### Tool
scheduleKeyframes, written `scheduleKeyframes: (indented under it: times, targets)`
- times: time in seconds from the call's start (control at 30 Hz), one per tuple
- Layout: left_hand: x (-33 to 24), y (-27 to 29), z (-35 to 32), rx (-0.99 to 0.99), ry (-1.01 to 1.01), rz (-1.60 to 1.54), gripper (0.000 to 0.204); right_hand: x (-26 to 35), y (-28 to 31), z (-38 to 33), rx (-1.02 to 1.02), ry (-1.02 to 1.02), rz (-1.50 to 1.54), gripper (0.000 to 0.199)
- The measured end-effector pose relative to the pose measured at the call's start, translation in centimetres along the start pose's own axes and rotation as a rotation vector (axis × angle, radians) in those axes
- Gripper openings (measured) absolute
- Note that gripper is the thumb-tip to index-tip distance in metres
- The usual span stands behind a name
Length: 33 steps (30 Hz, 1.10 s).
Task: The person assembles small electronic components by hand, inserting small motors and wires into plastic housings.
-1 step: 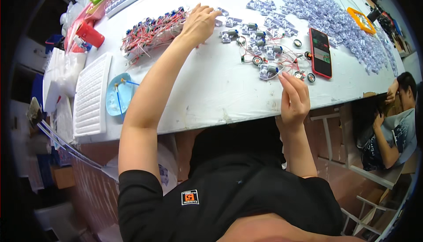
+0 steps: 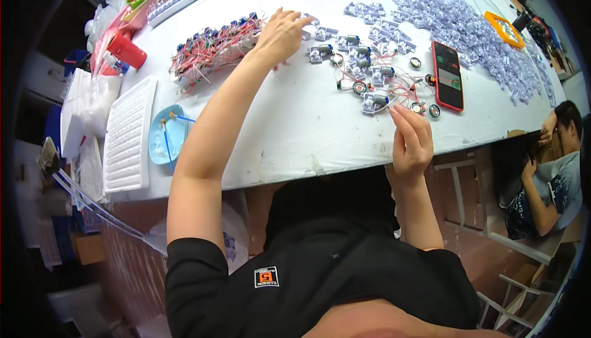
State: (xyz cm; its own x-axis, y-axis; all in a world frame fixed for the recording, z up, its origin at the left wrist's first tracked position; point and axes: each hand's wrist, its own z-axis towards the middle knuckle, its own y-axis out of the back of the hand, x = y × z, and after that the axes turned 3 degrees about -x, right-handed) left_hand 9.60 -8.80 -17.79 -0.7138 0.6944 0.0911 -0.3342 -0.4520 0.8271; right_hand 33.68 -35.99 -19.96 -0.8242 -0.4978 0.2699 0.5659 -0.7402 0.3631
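Reaching across the white worktop [image 2: 295, 129], the left hand [image 2: 280, 33] lies with loosely spread fingers beside the bundle of red-wired parts [image 2: 212, 49], fingertips touching a small grey motor piece [image 2: 308, 30] — nothing gripped. The right hand [image 2: 411, 138] hovers at the near edge, fingers relaxed and apart, fingertips just beside a wired motor unit [image 2: 374, 101] and small round discs [image 2: 426, 109]. A red-cased phone [image 2: 447, 75] lies just right — beyond it, a heap of clear pieces [image 2: 455, 21].

A white table [image 2: 308, 129] carried small wired motors [image 2: 369, 73] between the hands [image 2: 280, 33], a phone [image 2: 447, 75] beyond the right hand [image 2: 411, 141].
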Motion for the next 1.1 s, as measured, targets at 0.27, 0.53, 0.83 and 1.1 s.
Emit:
scheduleKeyframes:
  times: [0.27, 0.53, 0.83, 1.1]
  targets:
    - [-1.6, -1.8, 2.3, 0.262, 0.056, -0.115, 0.040, -0.1, 0.0, -0.4, -0.018, -0.027, 0.034, 0.040]
    - [-4.2, 0.6, 0.4, 0.307, 0.220, -0.148, 0.041, -0.1, 0.0, -0.2, -0.008, -0.037, 0.021, 0.039]
    - [-7.0, 4.6, -2.0, 0.433, 0.363, -0.119, 0.041, 0.2, 0.2, -0.1, 0.010, -0.054, 0.025, 0.038]
    - [-10.0, 7.8, -7.4, 0.361, 0.362, -0.032, 0.039, 0.2, 0.0, -0.1, 0.008, -0.054, 0.030, 0.038]
